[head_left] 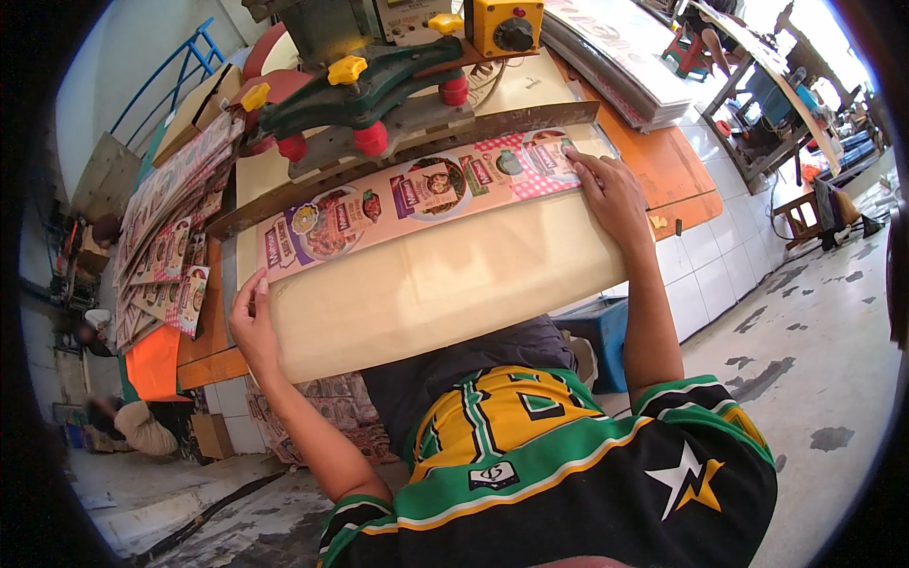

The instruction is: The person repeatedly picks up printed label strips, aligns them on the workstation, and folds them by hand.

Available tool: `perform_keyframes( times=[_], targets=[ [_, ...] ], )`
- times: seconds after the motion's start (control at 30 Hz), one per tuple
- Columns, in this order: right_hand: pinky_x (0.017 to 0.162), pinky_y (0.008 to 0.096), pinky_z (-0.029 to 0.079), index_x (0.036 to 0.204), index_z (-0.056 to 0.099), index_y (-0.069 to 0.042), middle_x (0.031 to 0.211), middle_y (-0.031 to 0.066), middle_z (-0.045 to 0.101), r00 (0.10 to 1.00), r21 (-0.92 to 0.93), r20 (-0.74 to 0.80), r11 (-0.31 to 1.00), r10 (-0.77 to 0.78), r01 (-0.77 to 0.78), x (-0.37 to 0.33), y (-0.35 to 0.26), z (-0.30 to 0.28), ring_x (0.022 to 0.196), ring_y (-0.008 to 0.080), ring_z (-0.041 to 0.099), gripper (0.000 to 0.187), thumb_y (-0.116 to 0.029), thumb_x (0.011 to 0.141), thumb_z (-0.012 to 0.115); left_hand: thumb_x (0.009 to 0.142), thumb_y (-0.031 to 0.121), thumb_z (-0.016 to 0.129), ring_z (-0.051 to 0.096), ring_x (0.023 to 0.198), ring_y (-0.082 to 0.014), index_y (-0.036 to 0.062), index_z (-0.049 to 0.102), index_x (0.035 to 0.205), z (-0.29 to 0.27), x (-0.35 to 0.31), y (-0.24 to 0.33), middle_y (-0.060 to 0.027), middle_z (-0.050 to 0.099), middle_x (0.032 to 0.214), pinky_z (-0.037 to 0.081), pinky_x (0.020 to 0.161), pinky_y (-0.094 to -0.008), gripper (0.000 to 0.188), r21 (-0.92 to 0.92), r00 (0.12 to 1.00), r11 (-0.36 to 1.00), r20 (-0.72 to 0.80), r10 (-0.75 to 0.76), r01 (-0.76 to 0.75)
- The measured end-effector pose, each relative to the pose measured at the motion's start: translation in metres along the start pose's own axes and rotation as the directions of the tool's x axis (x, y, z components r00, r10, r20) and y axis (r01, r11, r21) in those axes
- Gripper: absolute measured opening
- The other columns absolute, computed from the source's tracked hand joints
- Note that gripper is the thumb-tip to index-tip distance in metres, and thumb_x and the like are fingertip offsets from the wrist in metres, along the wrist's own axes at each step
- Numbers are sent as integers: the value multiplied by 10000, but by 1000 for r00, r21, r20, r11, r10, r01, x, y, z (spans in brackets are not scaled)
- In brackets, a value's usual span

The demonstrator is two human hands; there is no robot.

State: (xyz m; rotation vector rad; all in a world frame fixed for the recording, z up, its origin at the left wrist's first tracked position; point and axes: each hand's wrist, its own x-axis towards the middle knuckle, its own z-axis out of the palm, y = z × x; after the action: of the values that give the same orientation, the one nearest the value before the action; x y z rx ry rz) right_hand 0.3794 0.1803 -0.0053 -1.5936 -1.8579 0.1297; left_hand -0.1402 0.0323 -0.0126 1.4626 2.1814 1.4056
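Observation:
A long printed card strip (379, 207), with pictures of food bowls and a pink check pattern, lies along a metal fence (407, 156). Cream board (426, 275) spreads beneath it toward my body. At the strip's lower left corner, my left hand (254, 322) closes its thumb and fingers on the edge. My right hand (611, 194) grips the opposite end, fingertips on the upper right corner. Just beyond the fence stands a machine with a dark green clamp bar (365, 90), red round feet (371, 138) and yellow knobs (347, 70).
Leaning printed card sheets (166, 237) are piled left, above an orange sheet (153, 362). A flat stack of sheets (615, 57) lies far right on the orange-brown tabletop (677, 175). A blue bin (601, 346) stands under the table. Another person sits at the far right.

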Motion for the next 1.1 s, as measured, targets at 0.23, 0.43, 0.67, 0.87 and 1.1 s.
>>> perform_keyframes(
  times=[0.23, 0.43, 0.67, 0.87, 1.1],
  targets=[
    [845, 424, 493, 1221, 756, -203, 854, 117, 649, 1000, -6, 24, 1000, 17, -17, 0, -2, -2, 919, 304, 641, 285, -318, 1019, 593, 1025, 210, 639, 409, 689, -83, 54, 746, 1213, 1, 0, 1, 6, 678, 933, 380, 630, -248, 267, 22, 1000, 1000, 2, 0, 0],
    [849, 425, 490, 1226, 753, -207, 879, 117, 652, 1000, 0, 12, 1000, 28, -28, -2, -4, -2, 918, 305, 640, 277, -304, 1017, 599, 1027, 226, 637, 444, 704, -93, 54, 748, 1212, 1, -3, 11, -5, 683, 929, 404, 653, -253, 276, 66, 1000, 998, -9, -7, 8],
    [851, 422, 490, 1234, 751, -211, 867, 115, 644, 1000, 0, 1, 1000, 7, -7, -2, -3, -2, 908, 302, 639, 280, -304, 1019, 597, 1031, 249, 632, 534, 782, -126, 65, 751, 1208, -1, -2, 9, -48, 716, 1034, 445, 723, -270, 282, 88, 1000, 996, 6, 19, -19],
    [845, 418, 492, 1238, 750, -215, 867, 113, 649, 1000, -11, 14, 1000, 20, -20, -1, -3, -2, 910, 300, 644, 283, -310, 1020, 597, 1032, 263, 630, 568, 818, -140, 62, 751, 1206, 0, -1, 6, -62, 718, 1040, 457, 742, -277, 293, 91, 1000, 995, 3, 31, -31],
    [844, 419, 496, 1242, 748, -221, 872, 111, 652, 1000, -16, 17, 1000, 24, -24, -1, -2, -2, 917, 296, 645, 287, -321, 1023, 592, 1035, 214, 614, 511, 765, -94, 59, 735, 1240, -1, -2, 15, -5, 698, 965, 439, 733, -255, 284, 129, 998, 991, 37, -54, 49]
  ],
)
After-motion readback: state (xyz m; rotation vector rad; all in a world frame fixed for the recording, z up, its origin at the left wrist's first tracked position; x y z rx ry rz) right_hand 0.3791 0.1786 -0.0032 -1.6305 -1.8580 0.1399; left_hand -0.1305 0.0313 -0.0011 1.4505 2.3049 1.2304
